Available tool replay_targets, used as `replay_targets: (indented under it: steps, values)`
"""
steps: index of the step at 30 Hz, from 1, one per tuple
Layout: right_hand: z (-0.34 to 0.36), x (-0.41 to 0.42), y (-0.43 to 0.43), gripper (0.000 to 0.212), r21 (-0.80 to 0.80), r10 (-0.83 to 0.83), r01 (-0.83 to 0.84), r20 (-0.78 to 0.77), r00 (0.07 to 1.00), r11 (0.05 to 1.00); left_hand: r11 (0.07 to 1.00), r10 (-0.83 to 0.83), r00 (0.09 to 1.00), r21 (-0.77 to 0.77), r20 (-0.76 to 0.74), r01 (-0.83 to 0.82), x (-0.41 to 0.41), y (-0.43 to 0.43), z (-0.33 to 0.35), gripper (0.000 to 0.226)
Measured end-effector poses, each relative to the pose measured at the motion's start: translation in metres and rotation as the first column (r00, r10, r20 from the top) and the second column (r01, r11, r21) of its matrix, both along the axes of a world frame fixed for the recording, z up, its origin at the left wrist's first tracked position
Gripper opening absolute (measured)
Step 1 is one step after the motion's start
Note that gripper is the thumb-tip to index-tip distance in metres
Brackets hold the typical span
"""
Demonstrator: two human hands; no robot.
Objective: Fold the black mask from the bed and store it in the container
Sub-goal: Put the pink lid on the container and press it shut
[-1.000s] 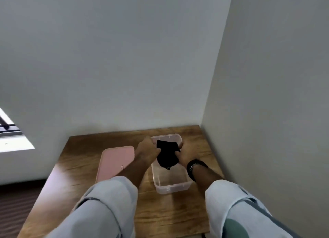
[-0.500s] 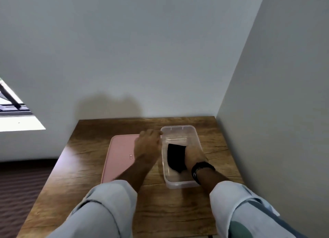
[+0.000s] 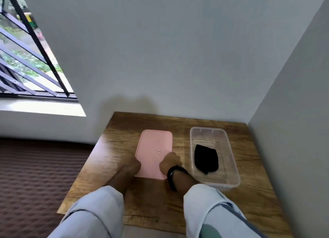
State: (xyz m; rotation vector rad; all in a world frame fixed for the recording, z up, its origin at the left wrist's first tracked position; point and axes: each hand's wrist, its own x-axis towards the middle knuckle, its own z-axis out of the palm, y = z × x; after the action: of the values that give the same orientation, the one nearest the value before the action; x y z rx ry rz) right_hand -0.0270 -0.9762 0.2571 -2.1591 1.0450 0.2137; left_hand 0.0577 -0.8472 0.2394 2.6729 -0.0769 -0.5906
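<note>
The folded black mask (image 3: 206,159) lies flat inside the clear plastic container (image 3: 232,159) on the right part of the wooden table (image 3: 249,198). Neither hand touches it. A pink lid (image 3: 154,143) lies flat on the table just left of the container. My left hand (image 3: 130,164) is curled at the lid's near left corner. Wearing a black wristband, my right hand (image 3: 169,162) is curled over the lid's near right part. Both hands grip the lid's near end, and their fingertips are hidden.
A brown quilted bed surface (image 3: 35,175) borders the table on the left. Grey walls close the table in at the back and on the right (image 3: 293,113). A barred window (image 3: 26,59) is at the upper left.
The mask was let go into the container. My right hand left the container and moved left onto the pink lid, and my left hand slid to the lid's near corner. The view shifted left.
</note>
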Motion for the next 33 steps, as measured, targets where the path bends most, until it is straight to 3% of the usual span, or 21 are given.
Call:
replay_targets:
  steps: [6,11,14,20,24,33]
  values:
    - [-0.013,-0.008,-0.02,0.041,0.198,-0.168,0.146,0.102,0.98,0.969,0.956,0.08,0.989,-0.272,-0.125,-0.111,0.002,0.012,-0.007,0.037]
    - [0.029,-0.01,-0.049,0.031,-0.148,-0.072,0.103,0.2,0.977,0.984,0.798,0.118,0.987,-0.58,-0.112,-0.161,-0.006,0.006,0.015,0.038]
    - [0.057,-0.039,-0.085,0.031,-0.254,-0.102,0.161,0.231,0.968,0.954,0.73,0.04,0.988,-0.671,-0.147,-0.129,-0.025,-0.03,0.044,0.03]
    - [0.052,-0.119,-0.142,0.027,-0.246,-0.386,0.426,0.192,0.902,0.871,0.755,-0.103,0.981,-0.655,-0.167,-0.033,-0.091,-0.107,0.057,0.034]
    - [0.034,-0.145,-0.15,0.028,-0.256,-0.418,0.45,0.172,0.892,0.856,0.84,-0.107,0.993,-0.539,-0.058,0.059,-0.121,-0.125,0.045,0.035]
    - [0.019,-0.154,-0.154,0.028,-0.078,-0.486,0.513,0.231,0.843,0.855,0.837,-0.105,0.993,-0.544,-0.049,0.061,-0.126,-0.129,0.04,0.032]
